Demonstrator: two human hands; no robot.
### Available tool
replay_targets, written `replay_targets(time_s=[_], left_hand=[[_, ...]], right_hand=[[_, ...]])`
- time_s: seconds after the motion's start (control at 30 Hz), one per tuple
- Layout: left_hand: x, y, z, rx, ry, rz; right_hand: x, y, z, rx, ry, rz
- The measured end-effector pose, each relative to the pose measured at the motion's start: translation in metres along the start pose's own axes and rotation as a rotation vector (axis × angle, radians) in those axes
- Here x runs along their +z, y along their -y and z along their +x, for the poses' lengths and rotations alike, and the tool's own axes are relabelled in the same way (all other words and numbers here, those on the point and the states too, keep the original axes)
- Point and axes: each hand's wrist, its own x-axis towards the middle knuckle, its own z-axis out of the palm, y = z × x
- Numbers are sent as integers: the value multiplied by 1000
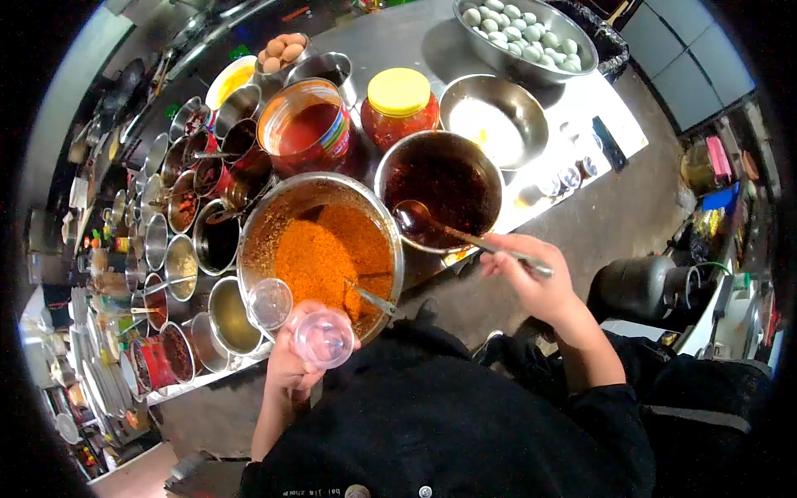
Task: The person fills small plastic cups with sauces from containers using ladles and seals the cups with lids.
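Observation:
My left hand is closed around a small clear plastic cup, its open mouth facing up; its clear lid sticks out to the left. Beneath them stands a large steel bowl of orange-red chili powder, with a metal spoon handle poking out. My right hand grips the handle of a ladle. The ladle's bowl rests at the near left inside a steel pot of dark red sauce. Nothing shows inside the cup.
Behind the pot are a yellow-lidded jar, a steel basin and a bowl of pale eggs. A large tin of red liquid stands left of the jar. Several seasoning containers crowd the left. A gas cylinder stands on the floor.

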Motion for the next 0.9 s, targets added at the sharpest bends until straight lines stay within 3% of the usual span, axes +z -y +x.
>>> replay_targets(time_s=[0.03, 0.1, 0.17, 0.33, 0.43, 0.5, 0.57, 0.63, 0.8, 0.9], left_hand=[[0, -1, 2, -5, 50, -16], [2, -1, 4, -9, 96, -37], [9, -2, 6, -37, -4, -32], [9, 0, 8, -48, 12, -23], [10, 0, 9, -43, 3, -12], [10, 0, 9, -41, -5, -10], [11, 0, 10, -42, -19, -34], [10, 1, 10, -42, -22, -37], [8, 0, 9, -42, -51, -25], [2, 0, 7, -39, 79, -36]], right_hand=[[1, -5, -1, 180, -93, 263], [-2, -11, 3, 200, -135, 354], [-4, -14, 7, 321, -250, 563], [-8, -17, 9, 387, -295, 685], [-7, -18, 7, 360, -238, 651], [-2, -12, 3, 207, -141, 348], [0, -15, 1, 126, -107, 319], [-2, -6, 2, -206, -17, -162], [3, 2, 0, -233, 0, -166], [2, 1, -1, -236, -1, -172]])
